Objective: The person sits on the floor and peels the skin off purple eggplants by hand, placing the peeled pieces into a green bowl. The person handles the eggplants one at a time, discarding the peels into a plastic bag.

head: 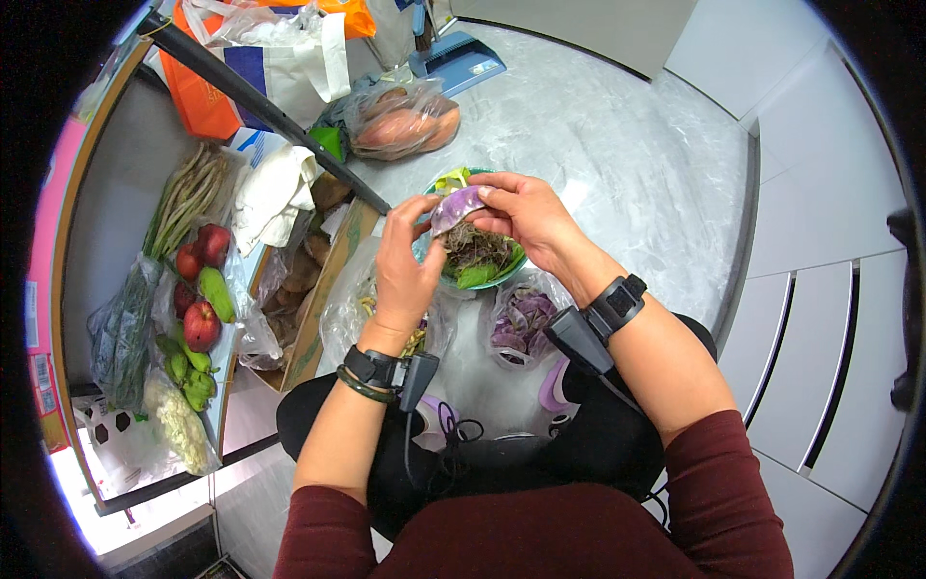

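Observation:
A broad purple bean pod [457, 206] is pinched between the thumb and fingers of my right hand [532, 213]. My left hand [406, 264] is at the pod's left end, index finger against it and thumb apart below; whether it grips the pod is unclear. Beneath both hands a green basin [515, 275] holds tangled brown roots and green leaves [477, 275]. Nearer my feet, an open clear bag of purple pods [524, 326] stands to the right. Partly behind my left wrist is another clear bag [347, 311] with yellowish and purple pieces inside.
On the left, a rack shelf [249, 275] carries red apples [202, 326], green vegetables [189, 369] and cauliflower [177, 423]. Its dark metal post [268, 108] slants near my left hand. Beside it sits a cardboard box [325, 300]. Bagged sweet potatoes [405, 127] and a blue dustpan [463, 61] lie beyond.

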Demonstrator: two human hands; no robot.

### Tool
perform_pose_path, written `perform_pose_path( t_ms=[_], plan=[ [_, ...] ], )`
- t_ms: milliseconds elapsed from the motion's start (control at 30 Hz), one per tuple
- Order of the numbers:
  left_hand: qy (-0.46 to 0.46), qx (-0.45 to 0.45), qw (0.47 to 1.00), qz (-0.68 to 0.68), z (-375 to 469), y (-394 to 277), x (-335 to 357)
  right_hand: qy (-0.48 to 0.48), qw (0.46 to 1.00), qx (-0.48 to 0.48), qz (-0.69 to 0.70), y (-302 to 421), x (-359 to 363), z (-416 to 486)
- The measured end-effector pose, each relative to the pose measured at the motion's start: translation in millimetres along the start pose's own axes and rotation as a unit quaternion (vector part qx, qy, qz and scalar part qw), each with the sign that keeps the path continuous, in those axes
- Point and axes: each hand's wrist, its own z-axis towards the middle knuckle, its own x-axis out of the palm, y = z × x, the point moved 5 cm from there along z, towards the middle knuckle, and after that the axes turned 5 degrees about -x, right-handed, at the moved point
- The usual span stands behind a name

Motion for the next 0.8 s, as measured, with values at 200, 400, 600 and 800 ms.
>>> perform_pose_path(
  t_ms=[200, 400, 600, 800],
  plan=[
    [0.044, -0.303, 0.921, -0.241, 7.5, 37.3, -0.9, -0.005, 1.000, -0.016, -0.014, 1.4, -4.1, 4.3],
    [0.097, -0.344, 0.884, -0.301, 6.7, 39.3, 21.1, 0.051, 0.972, -0.046, -0.223, -3.8, 5.6, 3.4],
    [0.044, -0.353, 0.878, -0.319, 7.6, 52.1, 16.1, 0.008, 0.982, -0.075, -0.171, -5.6, 3.3, 4.0],
    [0.048, -0.330, 0.888, -0.317, 3.5, 54.2, 18.3, -0.008, 0.935, -0.101, -0.340, -6.0, -0.6, 8.9]
  ],
)
